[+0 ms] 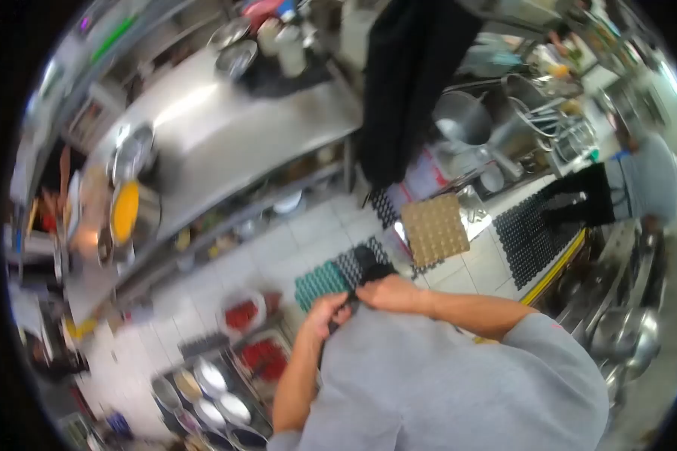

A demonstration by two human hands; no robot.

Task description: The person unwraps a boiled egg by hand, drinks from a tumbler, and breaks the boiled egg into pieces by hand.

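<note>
At the front of my grey shirt, both of my hands are close together at waist height. My left hand [328, 314] is closed, its fingers curled around a thin dark strip of cloth. My right hand [388, 293] is closed too, pressed against black cloth [371, 264] that shows just beyond its knuckles. What exactly sits inside the fingers is blurred. Below the hands, green matting [321, 284] lies on the floor.
A long steel counter [256, 128] runs along the left, with a pot of yellow contents [126, 212] on it. Red food fills a tub [242, 314] to my lower left. A brown woven-patterned square [435, 228] lies ahead. Another person [639, 184] stands at the right.
</note>
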